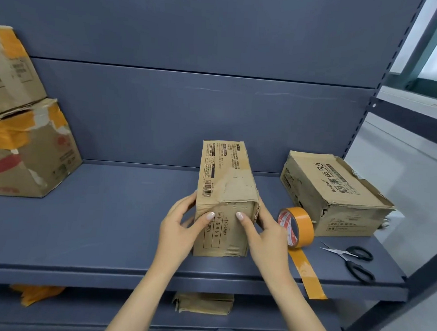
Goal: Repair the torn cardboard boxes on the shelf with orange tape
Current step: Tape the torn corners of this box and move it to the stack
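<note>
The tall, narrow brown cardboard box (224, 198) with printed labels stood on end near the middle of the blue-grey metal shelf (109, 223), and both hands clasped it from either side. The left hand (178, 228) wrapped the left edge and the right hand (264, 232) the right, each with a thumb pressed flat on the near face and the fingers curled round the sides, apparently to steady the box and square up its crushed, frayed upper right corner before any tape went on. The roll of orange adhesive tape (297, 226) stood on edge at about three o'clock from the box, just beside the right hand, with a loose orange tape strip (308, 274) trailing toward five o'clock over the shelf lip, probably left pulled out so the end stayed easy to find. The black-handled scissors (353, 261) lay open at four o'clock, near the roll, within easy reach for cutting. A squat torn cardboard box (333, 195) sat at two o'clock, touching the roll, seemingly awaiting repair. At nine to ten o'clock, well apart, two stacked cardboard boxes (26, 132) already carried orange patches, so they looked finished.
</note>
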A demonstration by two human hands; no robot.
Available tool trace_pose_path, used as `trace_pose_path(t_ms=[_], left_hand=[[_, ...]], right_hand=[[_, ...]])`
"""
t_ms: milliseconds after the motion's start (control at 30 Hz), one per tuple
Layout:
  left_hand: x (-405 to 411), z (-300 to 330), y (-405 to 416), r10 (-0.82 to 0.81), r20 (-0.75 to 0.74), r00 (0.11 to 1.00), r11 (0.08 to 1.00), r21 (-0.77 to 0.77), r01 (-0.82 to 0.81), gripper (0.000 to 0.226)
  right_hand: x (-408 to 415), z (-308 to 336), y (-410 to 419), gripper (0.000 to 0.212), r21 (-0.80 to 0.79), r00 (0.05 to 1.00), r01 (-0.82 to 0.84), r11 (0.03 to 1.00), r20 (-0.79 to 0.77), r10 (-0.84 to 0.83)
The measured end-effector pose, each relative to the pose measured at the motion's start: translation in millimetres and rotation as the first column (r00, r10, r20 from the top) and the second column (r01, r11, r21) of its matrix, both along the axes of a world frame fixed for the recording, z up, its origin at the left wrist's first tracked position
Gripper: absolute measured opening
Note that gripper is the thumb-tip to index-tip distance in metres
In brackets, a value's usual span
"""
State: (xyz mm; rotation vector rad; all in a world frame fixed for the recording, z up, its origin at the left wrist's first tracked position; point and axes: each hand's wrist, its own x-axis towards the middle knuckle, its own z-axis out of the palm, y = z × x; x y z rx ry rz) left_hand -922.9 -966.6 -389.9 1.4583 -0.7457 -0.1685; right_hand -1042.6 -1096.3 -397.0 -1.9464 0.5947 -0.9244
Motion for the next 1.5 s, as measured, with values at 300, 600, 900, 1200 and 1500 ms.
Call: trace_pose_path(t_ms=[300,600,900,1200,1500], left_hand=[[10,-3,-10,-0.006,0.01,1.0,0.998,0.059,0.005,0.06],[24,-2,-35,0.04,-0.012,0.999,0.996,0.084,-0.039,0.049],[1,11,-22,0.166,0.085,0.983,0.978,0.11,-0.175,0.054],[-76,9,-28,0.029,0.504,0.863,0.995,0.07,-0.074,0.039],[-119,-31,-96,-0.305,0.36,0.882,0.891,0.435,0.13,0.047]], right_hand=[[6,-3,-10,0.067,-0.027,0.998,-0.018,0.999,-0.052,0.017],[27,8,-29,0.065,-0.036,0.995,-0.015,0.999,-0.098,0.011],[-7,6,-24,0.064,-0.05,1.0,0.004,0.999,0.007,-0.003],[-117,-19,-20,0.019,0.026,0.949,0.296,0.955,0.107,-0.297],[-181,-67,-35,0.02,0.161,0.856,0.491,0.856,-0.272,-0.44]])
